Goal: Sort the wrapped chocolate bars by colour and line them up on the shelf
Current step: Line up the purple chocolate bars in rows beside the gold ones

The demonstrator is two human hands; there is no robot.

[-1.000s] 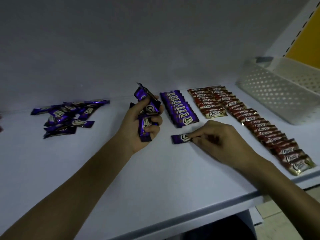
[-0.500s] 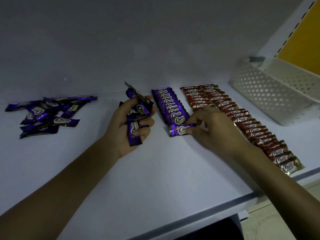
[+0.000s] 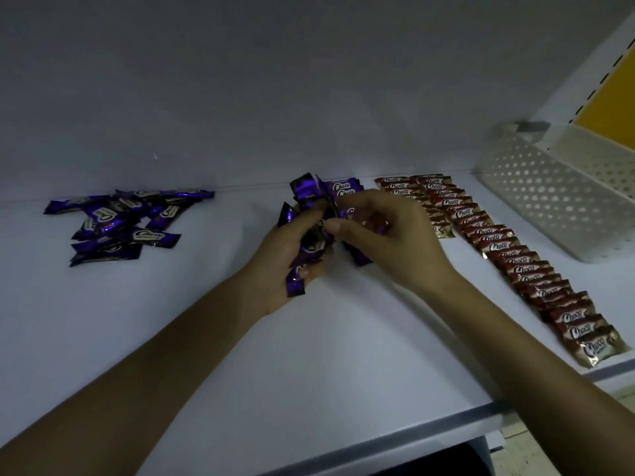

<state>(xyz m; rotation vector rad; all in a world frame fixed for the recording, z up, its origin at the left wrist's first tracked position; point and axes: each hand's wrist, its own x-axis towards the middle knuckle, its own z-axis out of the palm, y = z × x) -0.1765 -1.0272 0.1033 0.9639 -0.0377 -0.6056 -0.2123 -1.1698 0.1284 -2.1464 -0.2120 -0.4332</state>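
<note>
My left hand point(image 3: 281, 259) grips a bunch of purple wrapped bars point(image 3: 307, 201) upright over the middle of the white shelf point(image 3: 309, 355). My right hand point(image 3: 391, 238) has come across to the bunch, and its thumb and fingertips pinch one purple bar there. The lined-up purple row point(image 3: 345, 187) lies just behind, mostly hidden by my right hand. Two red rows lie to the right: a short one point(image 3: 400, 191) and a long diagonal one point(image 3: 525, 269). A loose pile of purple bars point(image 3: 120, 218) lies at the left.
A white perforated basket point(image 3: 549, 190) stands at the far right against the shelf's side upright. The shelf's back wall rises right behind the rows. Its front edge point(image 3: 378, 441) runs below my forearms.
My right hand let go of the purple bar it had set at the near end of the purple row and moved left to the bunch in my left hand.
</note>
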